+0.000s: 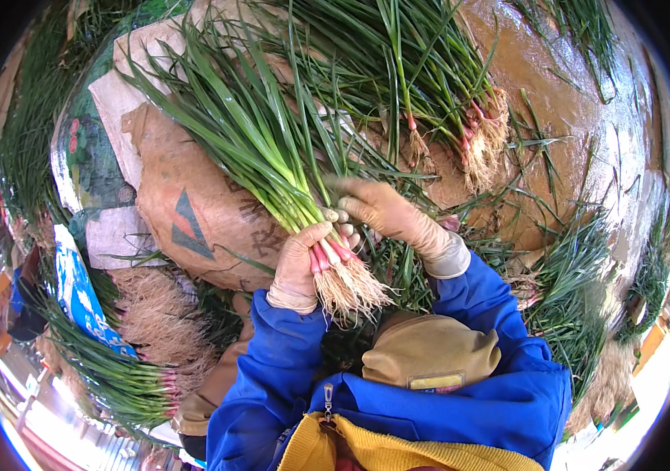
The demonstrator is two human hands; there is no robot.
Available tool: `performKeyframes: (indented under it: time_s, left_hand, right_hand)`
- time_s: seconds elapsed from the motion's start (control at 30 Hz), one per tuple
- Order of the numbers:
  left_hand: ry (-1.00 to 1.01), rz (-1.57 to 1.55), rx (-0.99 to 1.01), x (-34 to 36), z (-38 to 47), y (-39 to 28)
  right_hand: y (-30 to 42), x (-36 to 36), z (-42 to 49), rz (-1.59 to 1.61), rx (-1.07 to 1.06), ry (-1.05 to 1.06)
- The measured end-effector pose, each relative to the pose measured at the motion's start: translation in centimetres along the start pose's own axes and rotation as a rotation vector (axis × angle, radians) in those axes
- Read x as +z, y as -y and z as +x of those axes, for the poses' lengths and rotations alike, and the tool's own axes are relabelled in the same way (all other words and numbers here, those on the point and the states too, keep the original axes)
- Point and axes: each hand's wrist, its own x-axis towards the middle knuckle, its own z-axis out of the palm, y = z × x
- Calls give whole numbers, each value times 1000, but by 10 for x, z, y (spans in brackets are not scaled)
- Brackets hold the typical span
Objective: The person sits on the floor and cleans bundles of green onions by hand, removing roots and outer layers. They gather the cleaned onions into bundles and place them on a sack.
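My gloved left hand (302, 265) is closed around a bunch of green garlic or scallion-like plants (264, 159), gripping the stems just above the pinkish-white bulbs. Their pale roots hang down at the lower right of the fist, and the long leaves fan out to the upper left. Close beside the stems is my gloved right hand (379, 209), its fingers partly extended and slightly blurred; whether it touches a leaf I cannot tell. Beyond it, a loose pile of the same plants (429, 82) lies with its roots to the right.
A printed woven sack (205, 206) lies beneath the leaves. Bundled plants with roots (134, 388) are stacked at the lower left, beside a blue and white plastic sheet (84, 294). More plants (570, 306) lie at the right, near a wet brown surface (564, 135) with leaf scraps.
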Motion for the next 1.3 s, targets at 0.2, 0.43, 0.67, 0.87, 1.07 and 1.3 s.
performKeyframes:
  time_s: [0.2,0.43,0.67,0.87,1.07,1.3]
  left_hand:
    - [222,-174,38,1,-17,2]
    - [187,-215,18,1,-28,3]
    - [277,-29,179,9,-47,-28]
    - [255,-139,237,14,-18,-42]
    - [26,124,149,19,14,-24]
    - [-100,152,9,13,11,-3]
  right_hand:
    - [-12,14,-11,-331,283,-123]
    - [4,11,0,361,97,348]
    - [-28,-7,-30,-325,165,287]
    - [-61,-76,23,-884,407,-461]
    - [-21,-21,-17,-663,18,-313]
    - [-9,-7,-5,390,379,-78]
